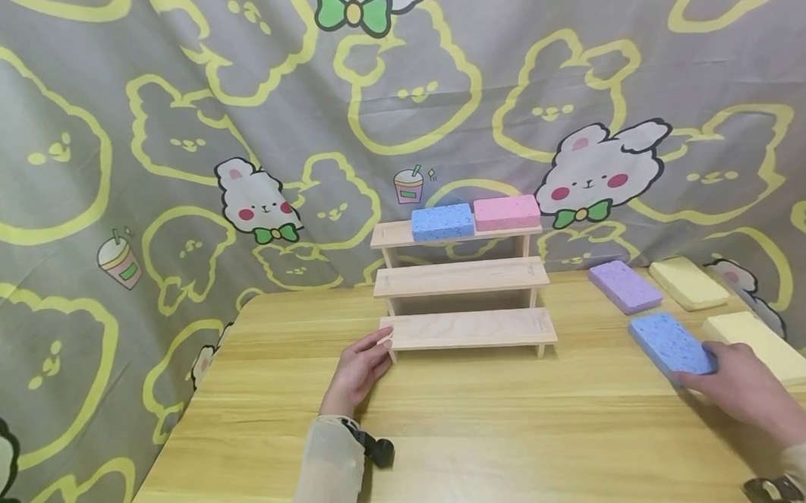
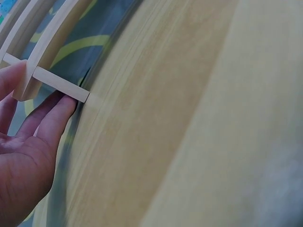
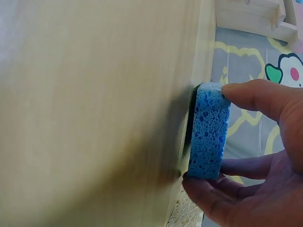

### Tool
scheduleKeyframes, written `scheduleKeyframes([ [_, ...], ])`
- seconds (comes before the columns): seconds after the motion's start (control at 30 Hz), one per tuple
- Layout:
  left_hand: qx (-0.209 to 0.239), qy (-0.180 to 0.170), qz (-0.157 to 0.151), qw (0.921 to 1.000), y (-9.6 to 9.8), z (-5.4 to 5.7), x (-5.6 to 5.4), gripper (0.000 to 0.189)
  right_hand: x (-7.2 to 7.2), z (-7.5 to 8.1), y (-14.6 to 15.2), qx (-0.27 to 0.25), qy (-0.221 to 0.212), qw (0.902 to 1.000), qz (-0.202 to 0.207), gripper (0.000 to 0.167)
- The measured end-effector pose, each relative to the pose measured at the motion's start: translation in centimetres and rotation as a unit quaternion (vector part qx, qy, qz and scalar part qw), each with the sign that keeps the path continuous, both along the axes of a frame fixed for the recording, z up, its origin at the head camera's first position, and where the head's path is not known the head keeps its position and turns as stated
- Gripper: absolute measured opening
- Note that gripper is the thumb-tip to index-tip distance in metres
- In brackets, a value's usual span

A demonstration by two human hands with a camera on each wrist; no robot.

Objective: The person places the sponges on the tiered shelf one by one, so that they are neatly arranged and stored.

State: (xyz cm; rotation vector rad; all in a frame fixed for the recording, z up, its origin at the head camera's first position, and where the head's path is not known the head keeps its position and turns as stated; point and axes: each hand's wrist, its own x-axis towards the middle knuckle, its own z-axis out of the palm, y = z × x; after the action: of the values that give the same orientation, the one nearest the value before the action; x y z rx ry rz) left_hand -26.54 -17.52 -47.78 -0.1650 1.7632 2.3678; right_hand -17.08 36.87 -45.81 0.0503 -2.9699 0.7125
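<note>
A three-step wooden display rack (image 1: 467, 329) stands at the back of the table. My left hand (image 1: 363, 367) grips the left end of its lowest step; in the left wrist view, the thumb is at the board's edge and fingertips (image 2: 66, 105) are by the leg. At the right, my right hand (image 1: 741, 386) pinches a blue sponge (image 1: 668, 348) by its near end. The right wrist view has that blue sponge (image 3: 208, 132) edge-on, between thumb and fingers, with a dark shadow beside it. On the top step sit another blue sponge (image 1: 442, 223) and a pink sponge (image 1: 506, 213).
Beyond the held sponge lie a purple sponge (image 1: 625, 286) and a pale yellow sponge (image 1: 688, 283). Another pale yellow sponge (image 1: 760, 347) lies right beside my right hand. A patterned grey curtain (image 1: 287, 121) hangs behind the wooden table (image 1: 495, 436).
</note>
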Motion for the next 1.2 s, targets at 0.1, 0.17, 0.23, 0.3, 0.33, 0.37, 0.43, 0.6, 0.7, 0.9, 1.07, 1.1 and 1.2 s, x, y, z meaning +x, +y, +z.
scheduleKeyframes([
  [0.1, -0.002, 0.002, -0.001, 1.0000, 0.0, 0.0, 0.0, 0.039, 0.3, 0.1, 0.2, 0.002, -0.009, 0.9999, -0.008, 0.080],
  [0.17, -0.001, 0.000, 0.001, 1.0000, 0.0, 0.0, 0.1, 0.038, 0.5, 0.2, 0.3, 0.002, -0.017, 0.9997, -0.015, 0.083],
  [0.23, -0.001, 0.000, 0.000, 1.0000, 0.0, 0.0, 0.1, 0.038, 0.6, 0.3, 0.4, -0.001, -0.015, 0.9997, -0.019, 0.083],
  [0.3, 0.000, -0.002, 0.003, 1.0000, -0.1, 0.0, 0.1, 0.037, 0.7, 0.4, 0.4, -0.005, -0.004, 0.9998, -0.019, 0.080],
  [0.33, 0.000, -0.003, 0.004, 1.0000, -0.1, 0.0, 0.1, 0.037, 0.8, 0.4, 0.4, -0.008, 0.000, 0.9998, -0.016, 0.079],
  [0.37, -0.001, 0.000, 0.003, 1.0000, -0.1, 0.0, 0.1, 0.037, 0.8, 0.5, 0.4, -0.011, 0.006, 0.9998, -0.014, 0.078],
  [0.43, -0.001, 0.001, 0.003, 1.0000, -0.1, -0.1, 0.1, 0.038, 0.8, 0.6, 0.3, -0.014, 0.021, 0.9996, -0.010, 0.074],
  [0.6, -0.002, 0.002, 0.002, 1.0000, 0.0, -0.1, 0.0, 0.038, 1.0, 0.7, 0.1, -0.037, 0.041, 0.9985, -0.001, 0.069],
  [0.7, -0.003, 0.003, 0.002, 1.0000, 0.1, -0.1, 0.0, 0.038, 1.1, 0.7, -0.1, -0.061, 0.044, 0.9971, 0.003, 0.069],
  [0.9, -0.001, 0.003, 0.003, 1.0000, 0.1, -0.2, -0.1, 0.040, 1.2, 0.8, -0.4, -0.098, 0.051, 0.9938, 0.012, 0.070],
  [1.07, -0.003, -0.003, 0.007, 1.0000, 0.2, 0.0, 0.0, 0.038, 1.0, 1.2, -0.5, -0.139, 0.058, 0.9879, 0.036, 0.066],
  [1.1, -0.003, -0.004, 0.007, 1.0000, 0.2, 0.0, 0.0, 0.038, 1.0, 1.2, -0.6, -0.148, 0.061, 0.9862, 0.041, 0.066],
  [1.2, -0.001, -0.005, 0.007, 1.0000, 0.1, 0.0, 0.0, 0.038, 0.8, 1.3, -0.7, -0.173, 0.078, 0.9801, 0.059, 0.064],
])
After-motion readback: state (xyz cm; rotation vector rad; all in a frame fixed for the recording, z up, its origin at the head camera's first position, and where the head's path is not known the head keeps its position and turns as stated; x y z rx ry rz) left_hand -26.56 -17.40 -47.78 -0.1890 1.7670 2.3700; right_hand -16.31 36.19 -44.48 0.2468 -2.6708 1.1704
